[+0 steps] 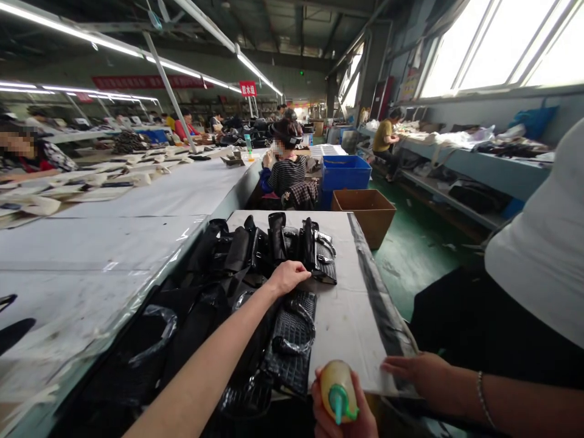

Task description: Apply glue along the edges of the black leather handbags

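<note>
My left hand [288,277] reaches across the table with its fingers pinched at the lower edge of a shiny black crocodile-pattern handbag [325,258]. What exactly lies between the fingertips is partly hidden. Low in the view, my right hand [322,404] is wrapped round a squeeze bottle [335,374] of yellowish liquid, its green nozzle pointing toward me. Just beyond this bottle lies another black handbag [289,340] with a plastic-wrapped handle. More black handbags [182,328] are spread beneath and left of my left forearm.
Pale paper covers the worktable [342,322]. At right, another person's hand [424,371] with a bracelet rests at the table edge. Beyond are a brown bin [365,210], a blue crate [347,172] and a seated person [289,167]. A long white table [114,237] runs along the left.
</note>
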Demonstrator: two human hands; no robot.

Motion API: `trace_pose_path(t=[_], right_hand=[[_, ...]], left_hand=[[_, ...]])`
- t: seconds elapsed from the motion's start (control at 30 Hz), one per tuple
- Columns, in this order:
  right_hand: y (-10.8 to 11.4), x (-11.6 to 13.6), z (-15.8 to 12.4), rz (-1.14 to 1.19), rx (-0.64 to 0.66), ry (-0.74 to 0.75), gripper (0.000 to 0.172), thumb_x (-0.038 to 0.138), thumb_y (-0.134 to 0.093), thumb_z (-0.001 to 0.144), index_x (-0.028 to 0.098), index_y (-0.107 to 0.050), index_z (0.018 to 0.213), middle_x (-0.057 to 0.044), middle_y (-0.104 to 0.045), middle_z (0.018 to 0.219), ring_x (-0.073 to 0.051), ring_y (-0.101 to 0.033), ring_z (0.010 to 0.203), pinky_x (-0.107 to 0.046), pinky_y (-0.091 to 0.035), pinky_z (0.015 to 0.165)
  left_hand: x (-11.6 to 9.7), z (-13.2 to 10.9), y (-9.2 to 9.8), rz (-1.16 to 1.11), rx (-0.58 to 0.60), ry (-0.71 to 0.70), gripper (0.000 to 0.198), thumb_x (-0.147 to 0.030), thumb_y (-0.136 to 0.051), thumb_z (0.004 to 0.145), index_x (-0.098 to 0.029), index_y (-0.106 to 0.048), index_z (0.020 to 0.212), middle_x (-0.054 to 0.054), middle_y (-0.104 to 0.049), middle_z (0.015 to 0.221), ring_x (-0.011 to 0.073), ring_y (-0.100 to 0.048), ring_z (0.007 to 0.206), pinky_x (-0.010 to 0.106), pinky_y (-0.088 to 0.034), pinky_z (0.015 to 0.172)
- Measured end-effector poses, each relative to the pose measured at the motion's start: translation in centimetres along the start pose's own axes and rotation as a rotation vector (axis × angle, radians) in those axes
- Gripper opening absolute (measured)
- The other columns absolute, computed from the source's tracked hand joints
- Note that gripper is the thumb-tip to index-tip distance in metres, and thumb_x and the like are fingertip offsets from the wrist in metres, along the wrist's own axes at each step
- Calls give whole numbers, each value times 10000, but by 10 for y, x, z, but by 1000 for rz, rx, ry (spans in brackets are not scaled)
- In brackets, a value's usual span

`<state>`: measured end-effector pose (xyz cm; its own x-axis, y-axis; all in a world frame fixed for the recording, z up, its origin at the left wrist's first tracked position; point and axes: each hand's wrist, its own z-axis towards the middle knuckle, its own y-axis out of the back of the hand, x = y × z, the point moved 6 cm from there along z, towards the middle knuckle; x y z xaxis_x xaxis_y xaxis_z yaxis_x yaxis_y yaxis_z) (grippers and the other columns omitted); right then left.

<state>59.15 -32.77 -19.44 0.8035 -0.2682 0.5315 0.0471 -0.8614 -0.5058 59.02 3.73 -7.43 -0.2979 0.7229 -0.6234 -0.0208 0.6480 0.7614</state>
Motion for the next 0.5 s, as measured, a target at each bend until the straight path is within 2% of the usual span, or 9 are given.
trace_pose_path(t=[0.1, 0.17, 0.27, 0.37, 0.43, 0.5], right_hand=[[2, -8, 4, 111, 53, 16, 476, 464, -491, 831, 199, -561, 442, -93, -750, 684, -212, -747, 662, -332, -552, 512], [5, -11, 7, 257, 65, 3, 444, 465, -554, 781, 235, -523, 402, -94, -737, 645, -249, -749, 674, -367, -573, 518], [14, -10, 9, 447, 38, -34, 370, 406, -673, 667, 280, -484, 374, -97, -712, 588, -293, -734, 651, -388, -596, 503], [15, -9, 2, 423, -13, -64, 340, 421, -657, 697, 285, -519, 418, -86, -699, 594, -287, -720, 640, -382, -598, 499], [2, -16, -6, 356, -60, -45, 314, 436, -643, 756, 276, -577, 495, -75, -685, 609, -268, -702, 631, -357, -587, 483], [-26, -33, -14, 255, -85, 22, 269, 441, -630, 843, 240, -658, 667, -53, -683, 680, -223, -674, 631, -324, -576, 489]], left_hand=[[-2, 7, 1, -106, -41, 41, 261, -367, -552, 911, -150, -677, 840, -11, -586, 645, 137, -562, 553, 218, -440, 508], [-7, 16, 5, -160, -63, 67, 306, -382, -505, 933, -155, -629, 769, -18, -543, 613, 124, -528, 510, 209, -434, 475], [-14, 36, 14, -207, -71, 112, 483, -522, -485, 945, -162, -543, 628, -6, -511, 570, 125, -510, 485, 219, -441, 466], [-15, 47, 20, -244, -72, 148, 550, -580, -491, 938, -165, -503, 576, -2, -489, 535, 120, -472, 449, 229, -416, 455], [-11, 37, 21, -278, -65, 152, 508, -520, -496, 954, -162, -513, 593, -7, -488, 540, 110, -456, 443, 223, -400, 457], [-4, 10, 20, -312, -41, 146, 456, -453, -511, 964, -157, -534, 618, -12, -505, 562, 101, -459, 445, 215, -389, 460]])
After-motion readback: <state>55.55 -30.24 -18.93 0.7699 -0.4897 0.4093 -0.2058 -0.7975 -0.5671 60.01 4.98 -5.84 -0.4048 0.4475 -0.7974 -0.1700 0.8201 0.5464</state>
